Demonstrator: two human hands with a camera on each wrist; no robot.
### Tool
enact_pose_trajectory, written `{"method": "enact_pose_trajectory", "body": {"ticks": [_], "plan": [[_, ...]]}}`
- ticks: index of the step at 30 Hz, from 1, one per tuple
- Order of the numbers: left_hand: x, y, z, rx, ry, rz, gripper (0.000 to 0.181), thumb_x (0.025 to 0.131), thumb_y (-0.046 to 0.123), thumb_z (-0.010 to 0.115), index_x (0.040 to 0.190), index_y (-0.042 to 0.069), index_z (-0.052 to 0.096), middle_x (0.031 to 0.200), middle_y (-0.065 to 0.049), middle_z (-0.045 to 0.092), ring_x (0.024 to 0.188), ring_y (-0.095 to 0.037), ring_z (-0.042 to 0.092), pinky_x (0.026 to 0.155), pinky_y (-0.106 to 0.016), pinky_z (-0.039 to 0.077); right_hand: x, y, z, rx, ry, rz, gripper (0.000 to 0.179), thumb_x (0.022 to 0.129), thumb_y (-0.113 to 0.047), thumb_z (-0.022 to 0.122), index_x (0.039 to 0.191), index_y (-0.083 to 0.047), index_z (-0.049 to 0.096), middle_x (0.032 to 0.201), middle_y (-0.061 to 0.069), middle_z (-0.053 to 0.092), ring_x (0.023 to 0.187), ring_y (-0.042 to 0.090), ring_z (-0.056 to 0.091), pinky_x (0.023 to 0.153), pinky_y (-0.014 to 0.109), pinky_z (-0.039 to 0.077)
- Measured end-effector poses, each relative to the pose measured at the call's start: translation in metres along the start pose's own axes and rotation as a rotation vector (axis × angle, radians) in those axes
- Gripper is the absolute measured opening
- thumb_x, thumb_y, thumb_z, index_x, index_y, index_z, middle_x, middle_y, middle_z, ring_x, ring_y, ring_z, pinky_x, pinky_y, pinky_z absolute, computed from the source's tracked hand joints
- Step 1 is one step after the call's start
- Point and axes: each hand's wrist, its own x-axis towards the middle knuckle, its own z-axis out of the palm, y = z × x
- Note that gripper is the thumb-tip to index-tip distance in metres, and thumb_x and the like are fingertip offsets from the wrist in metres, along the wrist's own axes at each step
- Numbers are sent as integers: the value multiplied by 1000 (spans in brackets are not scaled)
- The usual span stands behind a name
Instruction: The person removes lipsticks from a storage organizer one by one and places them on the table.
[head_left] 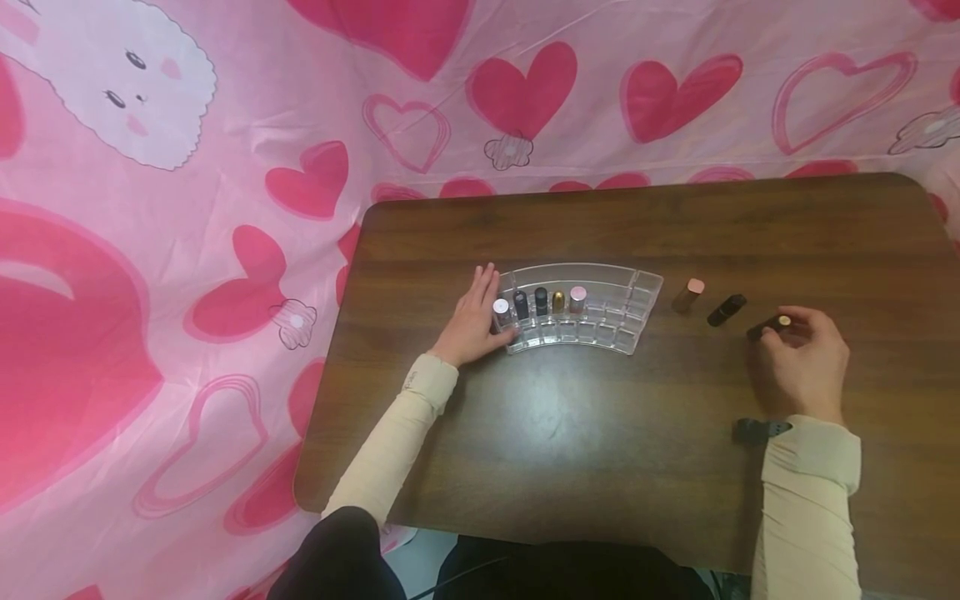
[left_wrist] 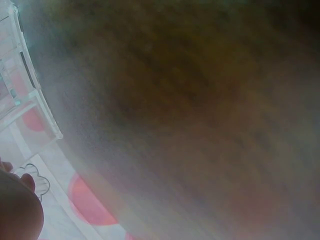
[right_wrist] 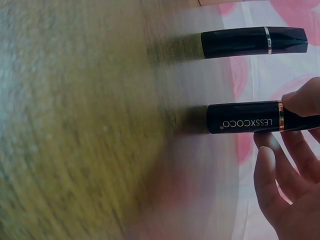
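My left hand touches the left end of a clear lipstick organizer, its fingers straight along the side and its thumb at the front corner. Several tubes stand upright in one row of it, among them a white-topped one, a gold one and a pink-topped one. On the right, my right hand pinches a black lipstick with a gold band and pale lettering between thumb and fingers. Whether its base touches the table cannot be told.
Left of the held lipstick stand a black lipstick with a silver band and a pink-brown lipstick. All this is on a brown wooden table. A pink heart-patterned cloth hangs behind and left of it.
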Motion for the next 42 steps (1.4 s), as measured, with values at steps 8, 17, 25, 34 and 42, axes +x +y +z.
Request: {"method": "enact_pose_trajectory", "body": {"ticks": [8,17,25,34,42], "plan": [[0,0,0,0,-4,-1,103,74,58,59,145,10,3,152,2,-10,136,-12,-19,110,-46,19,0,0,-1,-9,-34,-12,47,84,-29,57,129,-21,46,125,8,49,105,15,50,80,14,44],[0,0,1,-8,0,-10,103,73,56,61,145,11,3,151,5,-13,137,-12,-18,109,-47,19,-1,-3,-2,14,-15,3,47,83,-28,58,128,-21,47,118,0,50,98,7,50,71,6,40],[-1,1,0,-5,-5,-12,104,73,57,60,145,14,-1,151,5,-13,137,-12,-17,110,-45,18,-6,-20,-9,187,250,-99,38,77,-26,67,113,-23,59,97,-24,46,82,-9,47,69,6,38],[0,1,-1,2,-6,-3,103,74,57,60,145,13,-2,152,1,-9,137,-12,-18,110,-46,19,-10,-52,-22,276,392,-285,31,73,-20,71,104,-22,65,94,-25,52,83,-7,50,72,10,42],[0,0,0,1,-2,3,105,74,57,60,145,13,-3,152,-1,-9,137,-13,-18,109,-47,20,-17,-66,-16,326,335,-375,30,74,-12,69,104,-10,66,93,-20,54,79,-5,53,69,8,41]]}}
